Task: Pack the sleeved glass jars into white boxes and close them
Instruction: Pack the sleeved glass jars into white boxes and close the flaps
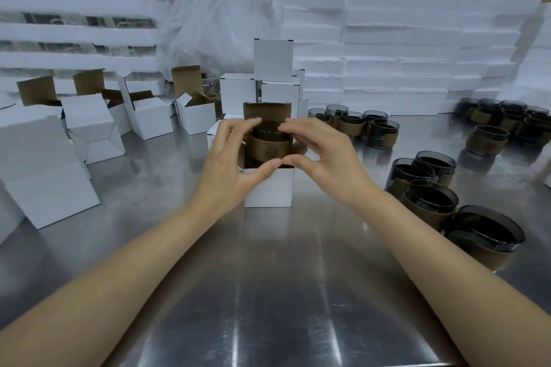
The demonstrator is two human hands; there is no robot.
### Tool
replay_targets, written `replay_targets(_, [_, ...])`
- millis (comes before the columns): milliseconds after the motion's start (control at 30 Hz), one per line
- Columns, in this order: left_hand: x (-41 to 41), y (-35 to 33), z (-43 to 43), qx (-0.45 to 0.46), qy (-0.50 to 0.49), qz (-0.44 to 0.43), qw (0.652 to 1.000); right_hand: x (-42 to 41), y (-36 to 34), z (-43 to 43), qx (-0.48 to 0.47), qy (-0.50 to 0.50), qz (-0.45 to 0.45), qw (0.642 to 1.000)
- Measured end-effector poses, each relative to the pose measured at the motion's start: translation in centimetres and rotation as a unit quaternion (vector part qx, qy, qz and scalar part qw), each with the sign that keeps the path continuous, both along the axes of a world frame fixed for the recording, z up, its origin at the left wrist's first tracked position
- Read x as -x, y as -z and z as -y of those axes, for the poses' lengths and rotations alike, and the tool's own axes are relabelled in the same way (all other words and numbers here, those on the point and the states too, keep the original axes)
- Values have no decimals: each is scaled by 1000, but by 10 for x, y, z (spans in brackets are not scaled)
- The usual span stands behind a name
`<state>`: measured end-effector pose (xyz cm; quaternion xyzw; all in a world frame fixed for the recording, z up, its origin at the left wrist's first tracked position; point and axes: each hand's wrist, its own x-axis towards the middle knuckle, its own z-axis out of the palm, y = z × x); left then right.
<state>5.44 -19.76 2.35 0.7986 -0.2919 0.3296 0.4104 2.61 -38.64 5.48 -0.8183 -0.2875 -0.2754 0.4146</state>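
Smoked-glass sleeved jar [269, 144] sat half-lowered into open white box [268, 188], lid flap upright. Left hand [229, 155] and right hand [322, 155] gripped jar rim, fingers curled. Closed boxes [253, 92] beyond hands; unpacked jars [429, 188] right of right hand. Closing pending.

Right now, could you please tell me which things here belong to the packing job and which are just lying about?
In use: smoky glass jar with brown sleeve; open white cardboard box; left hand; right hand; waiting sleeved jars; empty open boxes.
Lying about: white foam slabs; crumpled clear plastic.
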Motion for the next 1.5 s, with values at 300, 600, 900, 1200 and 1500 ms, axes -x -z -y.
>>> replay_targets(300, [0,-3,-1,-46,-31,4,998,-2,-1,1,71,48,20,996])
replay_targets(600, [-9,-4,-6,-144,-92,67,983,-3,-1,0,156,56,-14,986])
replay_targets(900, [-6,-1,-2,200,-50,-26,978,-6,3,1,-104,124,-29,986])
replay_targets(1200, [-13,6,9,189,31,-268,944,-12,11,-1,-232,55,-265,934])
replay_targets(1500, [-8,1,13,208,122,-337,910,-16,19,-10,-221,-6,-226,949])
